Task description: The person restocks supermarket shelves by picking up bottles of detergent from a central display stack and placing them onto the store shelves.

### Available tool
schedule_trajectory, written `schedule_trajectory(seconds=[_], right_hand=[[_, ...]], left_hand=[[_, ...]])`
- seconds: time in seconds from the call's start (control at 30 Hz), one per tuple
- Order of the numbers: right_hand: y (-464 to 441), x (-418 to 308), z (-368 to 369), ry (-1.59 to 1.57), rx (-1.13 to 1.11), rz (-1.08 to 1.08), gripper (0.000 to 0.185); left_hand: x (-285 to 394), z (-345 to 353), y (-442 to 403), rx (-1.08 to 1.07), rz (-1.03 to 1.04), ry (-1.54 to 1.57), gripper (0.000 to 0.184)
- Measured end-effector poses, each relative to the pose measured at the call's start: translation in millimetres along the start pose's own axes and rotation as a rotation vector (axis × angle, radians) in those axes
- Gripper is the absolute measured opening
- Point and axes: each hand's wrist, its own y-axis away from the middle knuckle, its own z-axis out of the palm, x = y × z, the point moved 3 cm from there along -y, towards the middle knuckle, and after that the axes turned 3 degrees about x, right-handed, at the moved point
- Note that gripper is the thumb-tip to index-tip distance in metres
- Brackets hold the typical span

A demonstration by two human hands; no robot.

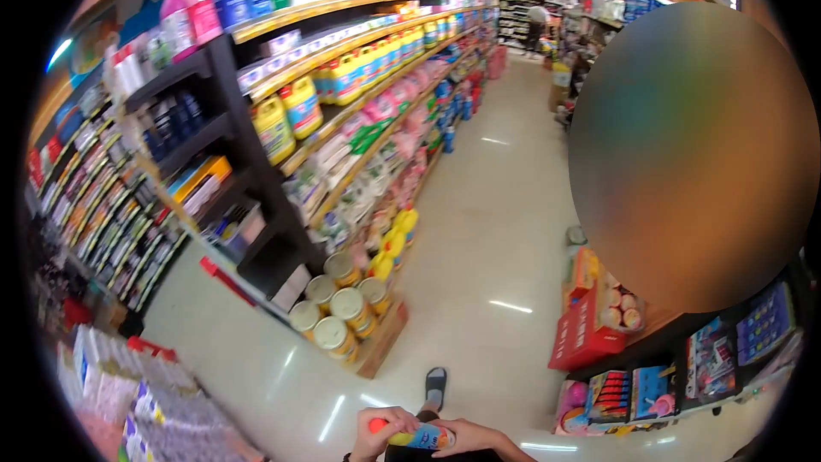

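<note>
Low in the view, close to my body, I hold a small bottle [424, 437] lying on its side, with a red-orange top and a blue and yellow label. My left hand [383, 430] is closed around its capped end. The fingers of my right hand [469, 438] grip the other end, near the base. The label's print is too small to read. Just beyond the bottle, one foot in a dark sandal [436, 387] shows on the floor.
A long shelf [342, 111] of bottles and packets runs along the left of the aisle [479, 231]. Several tins [349, 303] stand at its near end. Wrapped packs [171, 415] are stacked at lower left. On the right are a red carton [590, 331] and boxed toys [609, 395]; a large blur hides the area above.
</note>
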Motion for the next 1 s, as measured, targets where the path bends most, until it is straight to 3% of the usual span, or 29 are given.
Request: schedule_trajectory(seconds=[0.07,0.2,0.33,0.47,0.53,0.77,0.87,1.0], right_hand=[[-17,15,-47,0.088,0.045,0.057,0.071],[-42,-26,-147,0.088,0.254,0.167,0.064],[-65,-40,-228,0.062,0.591,0.207,0.061],[-96,-9,-278,0.060,0.837,0.111,0.057],[-115,-17,-302,-0.055,0.850,0.119,0.058],[-189,13,-431,-0.228,0.932,-0.024,0.051],[-228,16,-508,-0.173,0.927,-0.065,0.050],[-276,1,-617,0.006,1.123,-0.069,0.055]], left_hand=[[-4,18,-68,-0.163,-0.020,-0.026,0.019],[1,48,-197,-0.367,0.022,-0.125,0.022],[9,72,-306,-0.522,0.034,-0.129,0.019],[7,94,-389,-0.647,0.101,-0.189,0.017],[-1,103,-421,-0.680,0.116,-0.241,0.016],[-43,136,-551,-0.549,0.233,-0.386,0.017],[-52,148,-625,-0.516,0.216,-0.427,0.017],[-39,173,-728,-0.307,0.346,-0.398,0.015]])
